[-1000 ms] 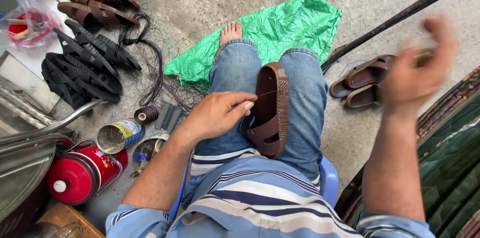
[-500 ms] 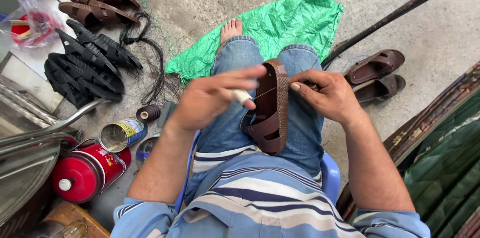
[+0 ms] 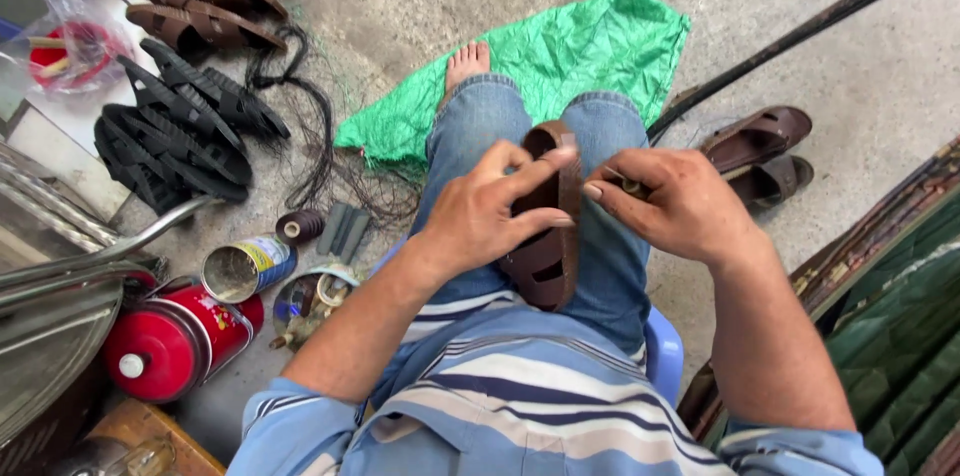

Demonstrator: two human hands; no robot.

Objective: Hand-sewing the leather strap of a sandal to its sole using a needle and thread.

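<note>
The brown leather sandal (image 3: 548,236) lies on the person's lap between the knees, long axis running away from the body, with the left hand (image 3: 490,216) clamped over its near-left edge and the right hand (image 3: 670,206), fingers pinched on something small, touching its far right edge.
</note>
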